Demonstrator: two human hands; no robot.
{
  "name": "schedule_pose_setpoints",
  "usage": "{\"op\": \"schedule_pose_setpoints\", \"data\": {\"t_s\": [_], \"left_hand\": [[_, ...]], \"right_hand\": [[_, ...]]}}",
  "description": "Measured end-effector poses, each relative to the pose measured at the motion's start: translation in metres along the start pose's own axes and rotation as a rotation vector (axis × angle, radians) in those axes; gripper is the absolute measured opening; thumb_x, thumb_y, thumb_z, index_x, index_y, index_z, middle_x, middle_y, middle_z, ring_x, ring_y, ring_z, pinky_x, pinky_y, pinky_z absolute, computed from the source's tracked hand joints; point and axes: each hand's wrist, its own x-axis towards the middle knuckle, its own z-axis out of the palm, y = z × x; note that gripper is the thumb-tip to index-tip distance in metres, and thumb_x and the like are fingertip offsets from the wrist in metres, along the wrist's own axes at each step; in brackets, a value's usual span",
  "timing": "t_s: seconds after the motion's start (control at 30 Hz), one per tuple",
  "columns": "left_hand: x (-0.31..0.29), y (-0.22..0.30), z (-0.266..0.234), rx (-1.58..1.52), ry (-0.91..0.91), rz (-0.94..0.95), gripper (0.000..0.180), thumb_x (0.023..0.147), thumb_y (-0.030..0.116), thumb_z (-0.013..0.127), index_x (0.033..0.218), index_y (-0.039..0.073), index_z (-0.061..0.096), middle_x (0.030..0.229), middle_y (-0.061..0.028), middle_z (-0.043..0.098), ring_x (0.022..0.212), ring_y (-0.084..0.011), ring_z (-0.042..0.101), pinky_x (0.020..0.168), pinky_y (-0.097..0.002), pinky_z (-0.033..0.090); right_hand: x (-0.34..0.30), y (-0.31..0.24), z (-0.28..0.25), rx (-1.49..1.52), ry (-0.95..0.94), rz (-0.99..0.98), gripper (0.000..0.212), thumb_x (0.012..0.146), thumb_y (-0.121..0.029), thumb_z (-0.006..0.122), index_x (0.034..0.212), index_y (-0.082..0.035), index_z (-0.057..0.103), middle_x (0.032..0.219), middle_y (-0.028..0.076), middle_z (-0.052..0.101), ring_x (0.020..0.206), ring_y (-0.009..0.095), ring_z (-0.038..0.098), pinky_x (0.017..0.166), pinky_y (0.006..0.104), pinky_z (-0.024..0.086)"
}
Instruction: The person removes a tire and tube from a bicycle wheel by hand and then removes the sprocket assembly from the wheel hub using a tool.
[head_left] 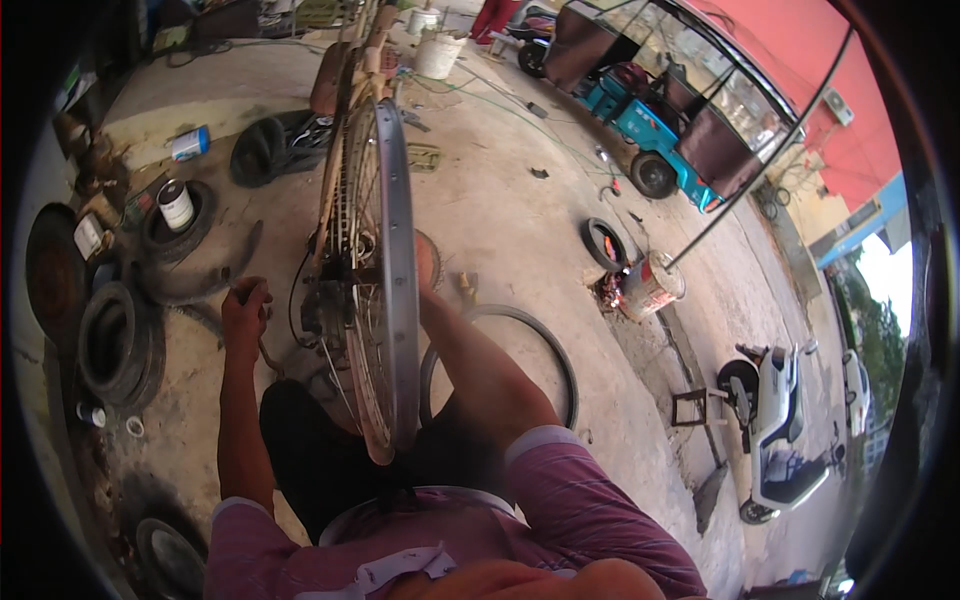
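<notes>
A bicycle wheel stands upright before me, its bare grey rim showing no tyre. Spokes, a chain and the bicycle frame are beyond and beside it. Left of the hub, my left hand is closed in a fist round what looks like a bent metal rod, whose lower end curves out below it. My right hand is at the wheel's right side; the rim covers most of it and its fingers are hidden. On the ground under my right forearm lies a thin black bicycle tyre.
Old tyres, a paint can and a blue-and-white container crowd the left. White buckets stand at the back. Rightward are a pail with a pole, a small stool, a white scooter and a teal three-wheeler.
</notes>
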Motion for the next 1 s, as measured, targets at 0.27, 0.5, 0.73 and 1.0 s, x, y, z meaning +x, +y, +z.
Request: {"op": "schedule_pose_setpoints", "data": {"t_s": [0.27, 0.5, 0.73, 1.0], "left_hand": [[0.045, -0.216, -0.167, 0.397, 0.048, -0.131, 0.022, 0.085, 0.02, 0.072, 0.093, 0.001, 0.066, 0.079, -0.0063, 0.067, 0.071, -0.0144, 0.061, 0.065, -0.0309, 0.048], [-0.029, -0.394, -0.246, 0.526, 0.3, -0.544, 0.029, 0.079, 0.03, 0.072, 0.088, 0.003, 0.067, 0.081, -0.013, 0.071, 0.077, -0.0294, 0.069, 0.073, -0.0414, 0.054], [-0.027, -0.394, -0.262, 0.525, 0.444, -0.582, 0.032, 0.088, 0.036, 0.061, 0.095, 0.005, 0.069, 0.076, -0.0151, 0.071, 0.073, -0.0357, 0.07, 0.069, -0.045, 0.055], [0.009, -0.097, -0.172, 0.091, 0.185, -0.18, 0.047, 0.098, 0.047, 0.058, 0.097, 0.001, 0.069, 0.06, -0.0041, 0.06, 0.042, -0.0111, 0.042, 0.041, -0.0295, 0.033]], "right_hand": [[0.027, 0.081, 0.018, 0.608, -0.1, -0.051, 0.037, 0.098, -0.032, 0.054, 0.078, -0.002, 0.063, 0.066, 0.004, 0.059, 0.055, 0.016, 0.053, 0.05, 0.0334, 0.043], [0.029, 0.085, 0.03, 0.926, -0.439, -0.05, 0.034, 0.099, -0.039, 0.064, 0.086, -0.008, 0.055, 0.076, 0.001, 0.055, 0.069, 0.014, 0.056, 0.061, 0.0266, 0.048], [0.045, 0.107, 0.043, 0.582, -0.337, -0.328, 0.026, 0.097, -0.031, 0.063, 0.084, -0.01, 0.058, 0.073, 0.001, 0.056, 0.067, 0.014, 0.058, 0.057, 0.028, 0.048], [0.028, 0.074, 0.026, 0.523, -0.144, -0.045, 0.033, 0.095, -0.029, 0.053, 0.078, -0.002, 0.062, 0.066, 0.006, 0.059, 0.059, 0.017, 0.056, 0.055, 0.0331, 0.047]]}}
